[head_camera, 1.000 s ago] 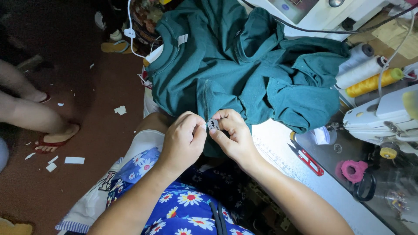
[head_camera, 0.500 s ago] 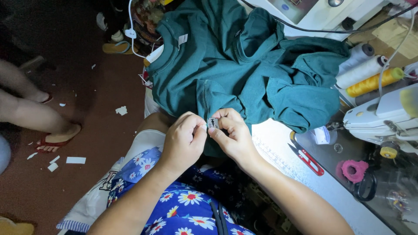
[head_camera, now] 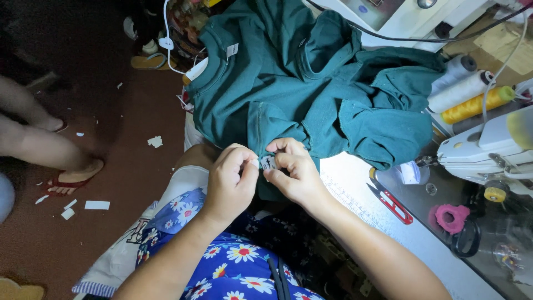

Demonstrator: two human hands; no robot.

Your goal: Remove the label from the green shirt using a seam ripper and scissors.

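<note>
Left hand point(head_camera: 233, 178) and right hand point(head_camera: 294, 175) knuckles-up, fingers clamped together on small white fabric label point(head_camera: 268, 162) at six o'clock edge of crumpled teal cotton garment point(head_camera: 311, 94).

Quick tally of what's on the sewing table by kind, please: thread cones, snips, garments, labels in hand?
Thread cones: 3, two white and one yellow
Red-handled thread snips: 1
Teal garment pile: 1
Small label pinched between left hand and right hand: 1
Total: 6
</note>
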